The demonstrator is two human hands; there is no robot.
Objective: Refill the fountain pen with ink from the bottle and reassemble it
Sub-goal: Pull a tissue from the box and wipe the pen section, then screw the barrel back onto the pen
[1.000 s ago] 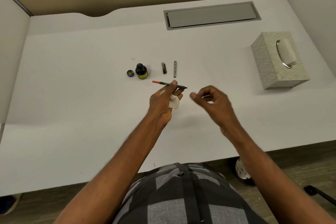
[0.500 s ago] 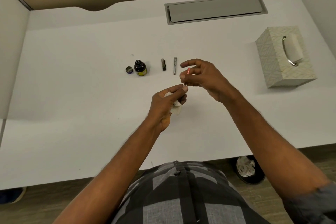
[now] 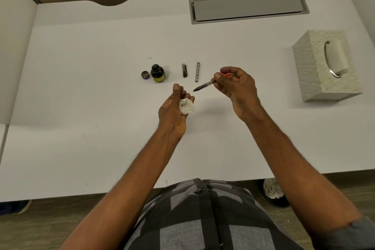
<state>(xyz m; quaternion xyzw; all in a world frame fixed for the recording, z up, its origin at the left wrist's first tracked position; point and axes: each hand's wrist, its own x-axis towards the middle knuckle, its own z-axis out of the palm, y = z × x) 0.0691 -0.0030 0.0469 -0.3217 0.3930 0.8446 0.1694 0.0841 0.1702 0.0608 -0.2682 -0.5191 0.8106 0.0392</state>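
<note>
My right hand (image 3: pixel 236 87) pinches the pen's inner part (image 3: pixel 205 85), a dark nib section with a clear converter and a red end, nib pointing down-left. A crumpled white tissue (image 3: pixel 187 106) sits in my left hand (image 3: pixel 174 111), just below the nib and apart from it. The small open ink bottle (image 3: pixel 157 73) stands on the white desk (image 3: pixel 81 97) with its cap (image 3: pixel 145 75) lying to its left. The dark pen cap (image 3: pixel 184 70) and the silver patterned barrel (image 3: pixel 197 71) lie side by side right of the bottle.
A patterned tissue box (image 3: pixel 312 67) stands at the desk's right side. A grey cable hatch (image 3: pixel 247 7) is set into the desk at the back. Partition walls close in the left and right sides.
The pen part has passed from my left hand to my right hand, which has drawn it away to the right. My left hand keeps the tissue and has opened its thumb.
</note>
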